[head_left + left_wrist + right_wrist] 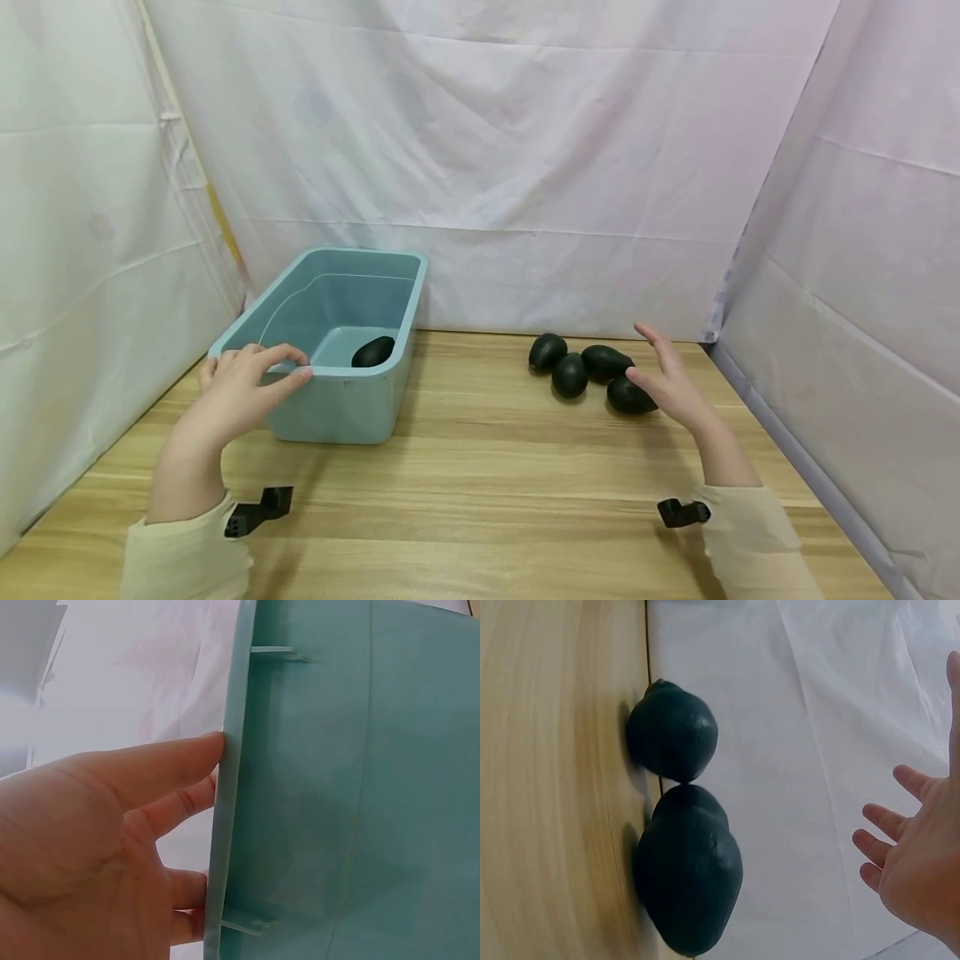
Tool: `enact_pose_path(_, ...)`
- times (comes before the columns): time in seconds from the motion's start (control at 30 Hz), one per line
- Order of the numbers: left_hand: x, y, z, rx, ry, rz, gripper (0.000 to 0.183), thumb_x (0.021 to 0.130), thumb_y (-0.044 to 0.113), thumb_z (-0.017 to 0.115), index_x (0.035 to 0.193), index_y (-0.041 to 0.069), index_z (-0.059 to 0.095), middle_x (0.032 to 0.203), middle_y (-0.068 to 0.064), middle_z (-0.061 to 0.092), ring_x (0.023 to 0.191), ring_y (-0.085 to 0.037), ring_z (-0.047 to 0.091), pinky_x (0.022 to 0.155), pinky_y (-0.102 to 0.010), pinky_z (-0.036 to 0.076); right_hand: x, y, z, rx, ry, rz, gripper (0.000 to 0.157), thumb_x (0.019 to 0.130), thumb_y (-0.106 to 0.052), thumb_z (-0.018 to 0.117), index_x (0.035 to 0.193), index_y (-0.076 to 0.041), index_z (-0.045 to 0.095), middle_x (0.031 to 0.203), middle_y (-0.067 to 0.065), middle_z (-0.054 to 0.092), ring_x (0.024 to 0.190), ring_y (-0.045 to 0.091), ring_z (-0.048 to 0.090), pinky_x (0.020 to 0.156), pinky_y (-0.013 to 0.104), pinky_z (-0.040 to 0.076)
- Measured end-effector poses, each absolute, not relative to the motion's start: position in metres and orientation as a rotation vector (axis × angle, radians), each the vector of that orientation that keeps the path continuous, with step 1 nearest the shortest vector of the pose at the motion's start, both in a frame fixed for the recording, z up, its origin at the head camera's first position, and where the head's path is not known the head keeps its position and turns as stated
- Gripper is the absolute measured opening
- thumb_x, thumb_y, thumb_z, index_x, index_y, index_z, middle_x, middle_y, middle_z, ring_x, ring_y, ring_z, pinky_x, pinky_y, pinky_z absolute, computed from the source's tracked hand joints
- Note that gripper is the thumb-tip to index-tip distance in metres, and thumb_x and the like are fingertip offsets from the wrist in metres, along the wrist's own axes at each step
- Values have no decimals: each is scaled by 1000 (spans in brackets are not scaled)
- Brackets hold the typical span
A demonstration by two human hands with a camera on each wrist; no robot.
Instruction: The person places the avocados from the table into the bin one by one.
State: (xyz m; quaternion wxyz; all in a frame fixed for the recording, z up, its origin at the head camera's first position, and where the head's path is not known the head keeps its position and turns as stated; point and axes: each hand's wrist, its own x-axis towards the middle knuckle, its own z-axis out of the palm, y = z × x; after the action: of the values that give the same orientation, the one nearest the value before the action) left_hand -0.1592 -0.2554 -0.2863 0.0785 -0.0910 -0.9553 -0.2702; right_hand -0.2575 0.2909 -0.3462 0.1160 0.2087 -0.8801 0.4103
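Note:
A light-blue plastic bin (408,367) stands on the left of the table, with one dark avocado (372,352) inside. My left hand (240,387) grips its near rim, thumb against the rim's edge. In the left wrist view, the thumb (176,761) meets the rim (229,772), and the other fingertips are hidden behind it. Several dark avocados (569,376) lie grouped at the right. Above the nearest of them (628,397), my right hand (671,387) hovers with fingers spread, holding nothing. Two avocados (690,877) show in the right wrist view, apart from that hand.
The wooden table (465,500) ends at a white cloth backdrop (525,167) behind the bin and avocados. White cloth also hangs along the left and right sides. A black camera mount sits on each wrist.

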Motion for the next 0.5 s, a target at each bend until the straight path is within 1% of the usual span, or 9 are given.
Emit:
enact_pose_path(0.1, -159, -256, -286, -273, -2863, -829, 33, 99, 40, 51, 115, 13, 60, 108, -17, 50, 106, -43, 32, 95, -71, -5, -258, 297, -349, 604, -2586, 1193, 73, 94, -22, 61, 152, -7, 20, 153, 23, 16, 135, 49, 14, 99, 71, 14)
enact_pose_path(0.3, -160, -257, -284, -269, -2866, -841, 33, 99, 40, 52, 115, 13, 61, 108, -17, 50, 106, -43, 32, 95, -71, -4, -261, 308, -354, 553, -2635, 1183, 74, 94, -20, 61, 151, -4, 17, 152, 27, 14, 134, 52, 13, 98, 72, 14)
enact_pose_path(0.5, -162, -257, -284, -269, -2854, -801, 31, 97, 41, 55, 112, 15, 63, 99, -12, 53, 106, -43, 36, 91, -70, 3, -263, 318, -360, 504, -2679, 1175, 75, 96, -22, 60, 152, -4, 15, 152, 29, 11, 135, 52, 10, 98, 72, 14)
